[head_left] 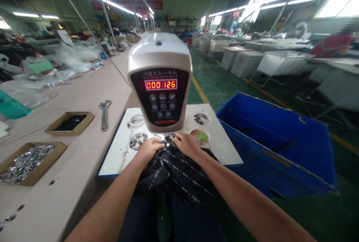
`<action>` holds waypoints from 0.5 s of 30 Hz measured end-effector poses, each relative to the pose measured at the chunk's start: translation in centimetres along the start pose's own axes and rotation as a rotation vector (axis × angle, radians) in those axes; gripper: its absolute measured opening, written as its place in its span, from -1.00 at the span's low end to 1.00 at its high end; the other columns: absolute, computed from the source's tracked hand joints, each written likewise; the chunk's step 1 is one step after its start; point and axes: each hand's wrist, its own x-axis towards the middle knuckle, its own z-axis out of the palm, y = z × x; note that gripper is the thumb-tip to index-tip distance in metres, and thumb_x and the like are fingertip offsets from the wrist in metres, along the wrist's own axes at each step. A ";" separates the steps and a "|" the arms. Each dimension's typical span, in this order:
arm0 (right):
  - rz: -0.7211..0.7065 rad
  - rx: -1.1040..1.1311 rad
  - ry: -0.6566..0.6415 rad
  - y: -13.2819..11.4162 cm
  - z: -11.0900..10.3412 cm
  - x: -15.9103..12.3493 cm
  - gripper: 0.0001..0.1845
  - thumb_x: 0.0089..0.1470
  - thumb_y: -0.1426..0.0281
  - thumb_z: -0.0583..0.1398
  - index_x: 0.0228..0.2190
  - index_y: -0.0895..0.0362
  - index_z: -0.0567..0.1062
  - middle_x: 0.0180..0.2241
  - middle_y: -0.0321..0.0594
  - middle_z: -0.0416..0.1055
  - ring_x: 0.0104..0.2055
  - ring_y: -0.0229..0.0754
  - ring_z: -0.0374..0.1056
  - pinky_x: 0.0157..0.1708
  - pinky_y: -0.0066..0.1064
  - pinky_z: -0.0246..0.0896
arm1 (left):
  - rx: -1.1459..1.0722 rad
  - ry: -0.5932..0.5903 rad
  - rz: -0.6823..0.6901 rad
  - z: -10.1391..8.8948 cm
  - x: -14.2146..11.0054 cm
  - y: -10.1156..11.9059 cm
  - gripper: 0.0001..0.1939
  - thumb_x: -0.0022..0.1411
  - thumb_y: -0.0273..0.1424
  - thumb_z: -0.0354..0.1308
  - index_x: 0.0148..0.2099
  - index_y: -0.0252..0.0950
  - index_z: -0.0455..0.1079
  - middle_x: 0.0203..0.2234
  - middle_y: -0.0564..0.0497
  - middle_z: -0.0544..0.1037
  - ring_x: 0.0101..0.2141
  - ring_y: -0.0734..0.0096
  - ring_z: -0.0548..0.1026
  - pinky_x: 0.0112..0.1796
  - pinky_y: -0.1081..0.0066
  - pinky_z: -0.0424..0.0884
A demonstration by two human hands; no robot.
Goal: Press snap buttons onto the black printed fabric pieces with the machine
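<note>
Black fabric [179, 176] with rows of small white lettering hangs from both my hands, over the front edge of a white work plate and down to my lap. My left hand [147, 150] pinches its top edge, thumb pointing right. From the other side my right hand [187, 144] grips the same edge. Between them a small shiny round piece [168, 144] shows on the cloth, right under the head of a button-fastening machine [159, 85]. Its red display reads 000 126. The machine's working point is partly hidden by its head and my fingers.
The white plate [114, 159] has round wells of small metal parts. Left, a table [81, 152] carries a wrench [104, 115], a box of silver pieces [28, 161] and a box of black pieces [70, 122]. A large blue bin [280, 171] stands right. A person in red is farther off.
</note>
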 end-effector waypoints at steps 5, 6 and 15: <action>-0.013 0.034 0.031 0.1 0.0 0.2 -0.66 0.31 0.20 0.11 -0.08 0.01 0.63 -0.17 -0.16 0.64 -0.10 -0.04 0.55 -0.16 -0.36 0.28 | 0.007 0.001 0.049 0.1 0.0 0.3 -0.69 -0.15 -0.25 0.36 -0.32 -0.27 0.48 -0.53 0.05 0.58 -0.43 0.25 0.52 -0.31 0.34 0.36; -0.012 0.049 0.046 0.1 0.0 0.3 -0.67 0.30 0.21 0.12 -0.08 0.02 0.62 -0.17 -0.16 0.64 -0.09 -0.03 0.55 -0.15 -0.36 0.29 | 0.004 0.002 0.058 0.0 -0.1 0.3 -0.70 -0.13 -0.24 0.36 -0.31 -0.26 0.48 -0.54 0.05 0.58 -0.43 0.25 0.52 -0.31 0.33 0.36; -0.107 0.222 0.143 -1.3 -1.2 -2.5 -0.71 0.32 0.23 0.11 -0.11 0.00 0.61 -0.15 -0.24 0.62 -0.09 -0.12 0.53 -0.11 -0.40 0.27 | -0.033 -0.098 0.123 0.6 -3.5 -0.1 -0.48 -0.05 -0.01 0.31 -0.15 -0.29 0.55 -0.35 -0.06 0.67 -0.26 0.12 0.59 -0.20 0.27 0.44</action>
